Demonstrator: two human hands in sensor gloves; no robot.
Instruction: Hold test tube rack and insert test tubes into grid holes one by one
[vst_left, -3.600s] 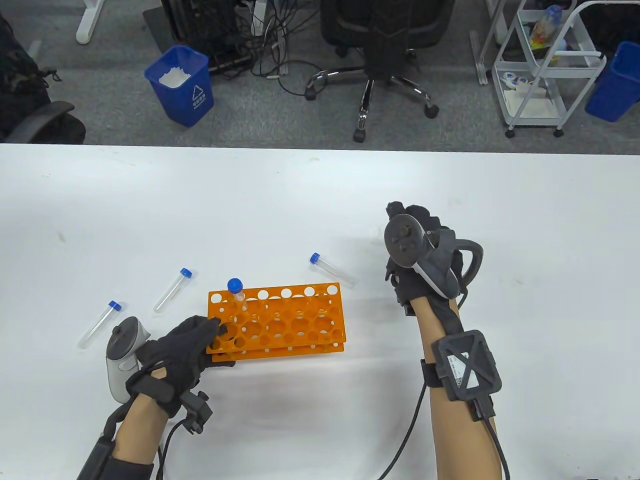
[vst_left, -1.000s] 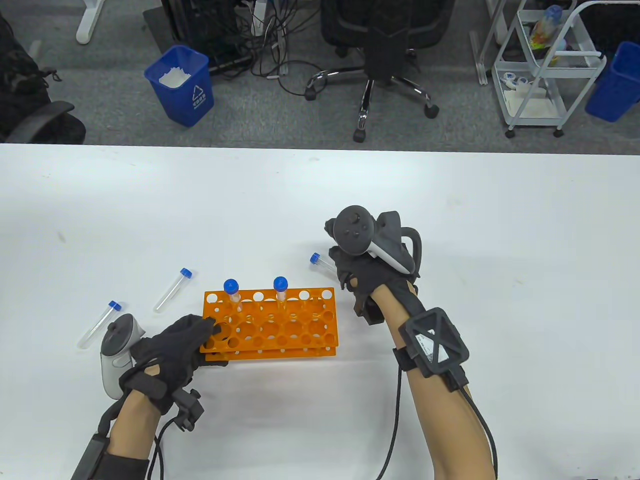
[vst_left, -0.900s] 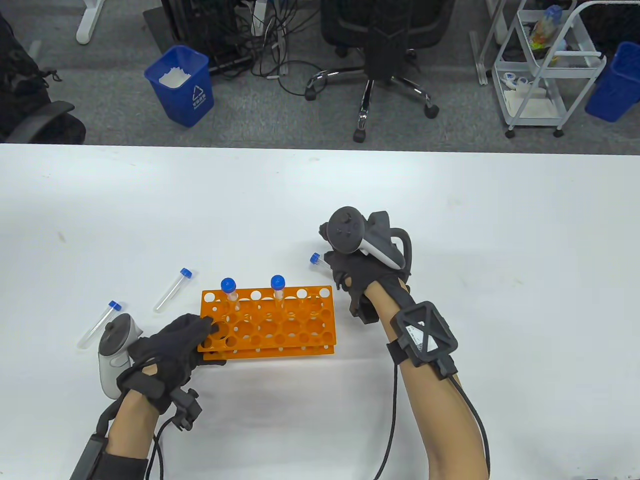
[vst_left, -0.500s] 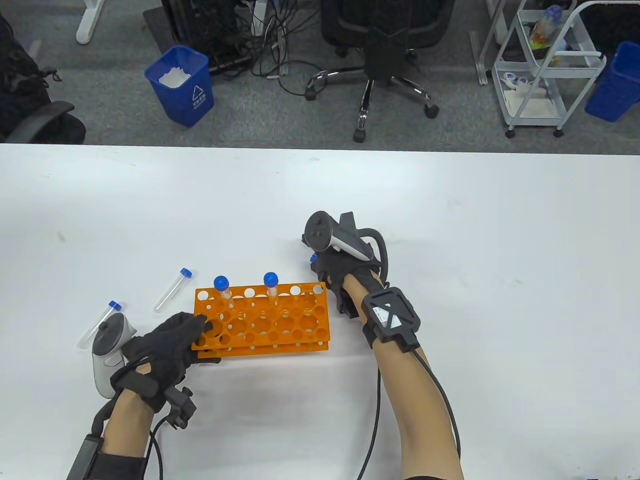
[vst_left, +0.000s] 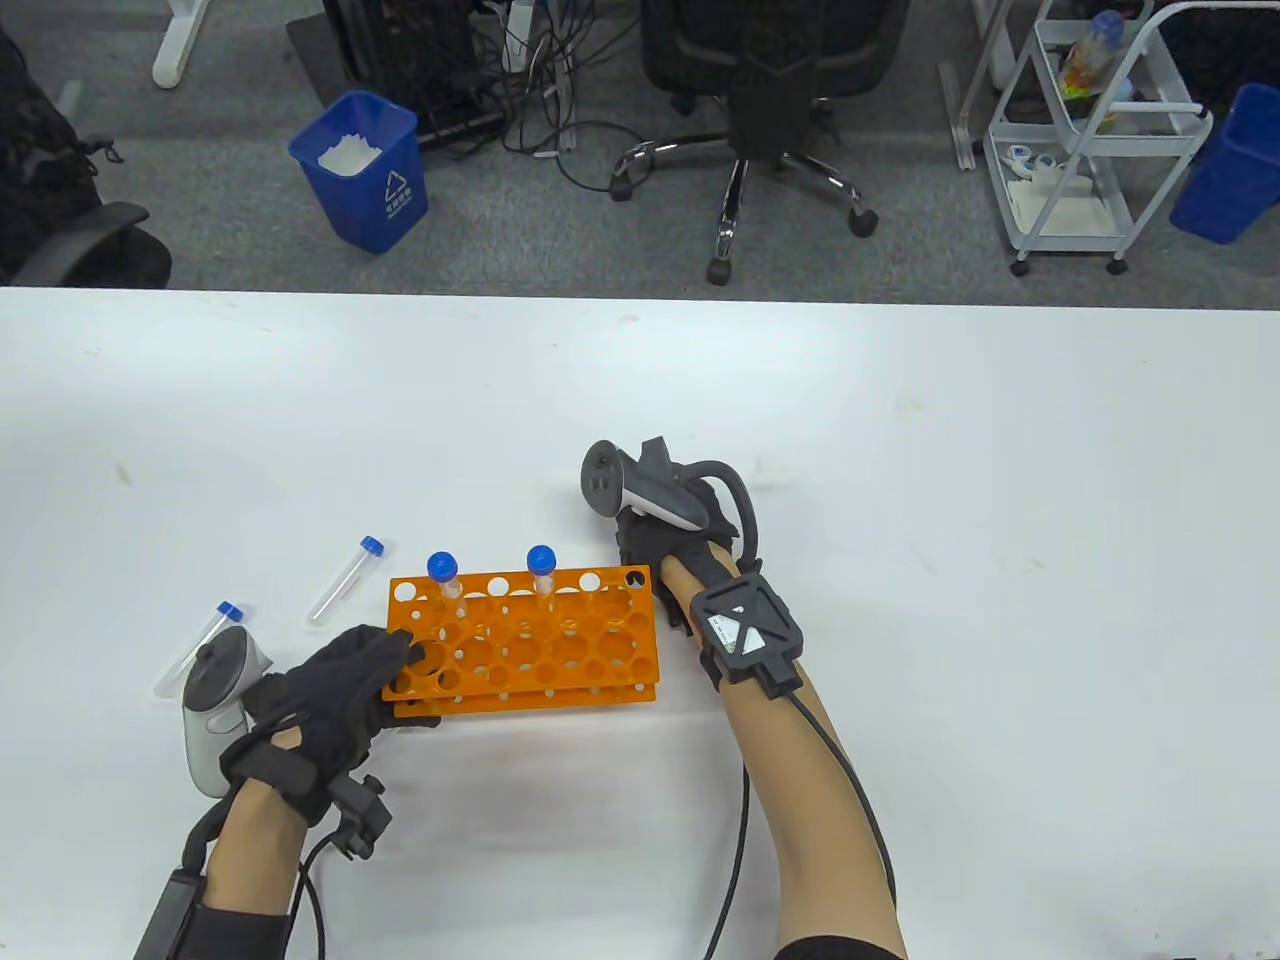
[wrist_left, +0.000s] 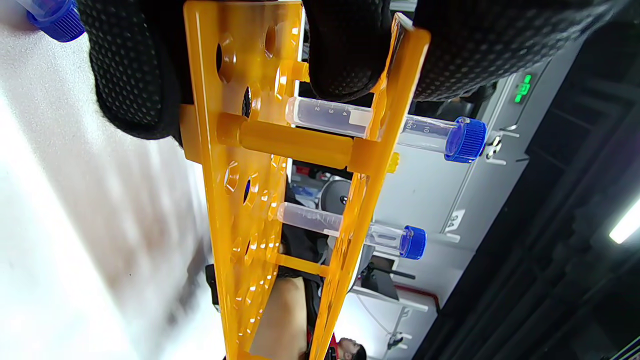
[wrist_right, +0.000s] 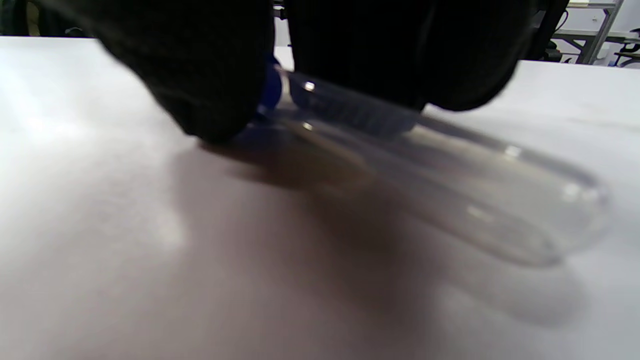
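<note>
The orange test tube rack (vst_left: 545, 650) stands on the white table. My left hand (vst_left: 400, 672) grips its left end, with fingers (wrist_left: 345, 50) between the plates in the left wrist view. Two blue-capped tubes (vst_left: 443, 577) (vst_left: 541, 568) stand in the rack's back row and also show in the left wrist view (wrist_left: 390, 130) (wrist_left: 350, 232). My right hand (vst_left: 650, 535) is down on the table by the rack's far right corner. In the right wrist view its fingers (wrist_right: 200, 75) pinch the cap end of a clear tube (wrist_right: 440, 195) that lies on the table. The table view hides this tube.
Two more blue-capped tubes (vst_left: 345, 580) (vst_left: 198, 648) lie on the table (vst_left: 900, 420) left of the rack, near my left hand's tracker. An office chair (vst_left: 770, 90), a blue bin (vst_left: 365, 170) and a white cart (vst_left: 1090, 140) stand on the floor beyond the far edge.
A second tube now stands in the rack. My left hand has slid the rack a little left. My right hand has moved left and down onto the loose tube and closed on it.
</note>
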